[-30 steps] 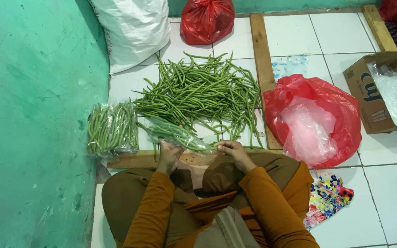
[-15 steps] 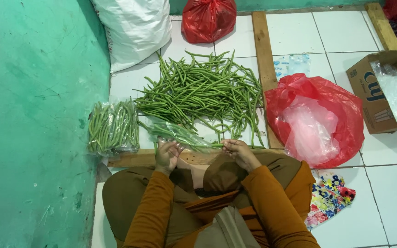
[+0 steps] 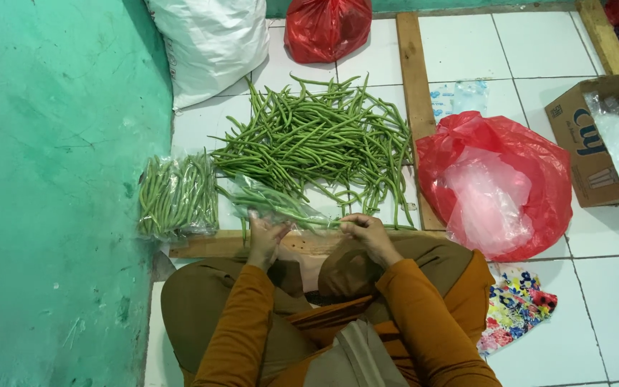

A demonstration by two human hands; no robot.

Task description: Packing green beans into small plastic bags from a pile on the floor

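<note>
I sit on the floor in orange sleeves and brown trousers. My left hand (image 3: 264, 235) and my right hand (image 3: 368, 232) both grip a clear plastic bag of green beans (image 3: 270, 202), held low over my knees, its filled end pointing away to the left. Just beyond it, a big loose pile of green beans (image 3: 320, 140) lies on the white tiles. A filled clear bag of beans (image 3: 178, 195) lies to the left of the pile, by the green wall.
A green wall (image 3: 51, 179) runs down the left. A wooden plank (image 3: 209, 246) lies in front of my knees. A red plastic bag holding clear bags (image 3: 497, 185) sits right, a cardboard box (image 3: 596, 140) beyond. White sack (image 3: 209, 39) and another red bag (image 3: 327, 27) at back.
My hands have shifted slightly on the bag of beans, the right hand drawing its near end toward me. The pile and the filled bag have not moved.
</note>
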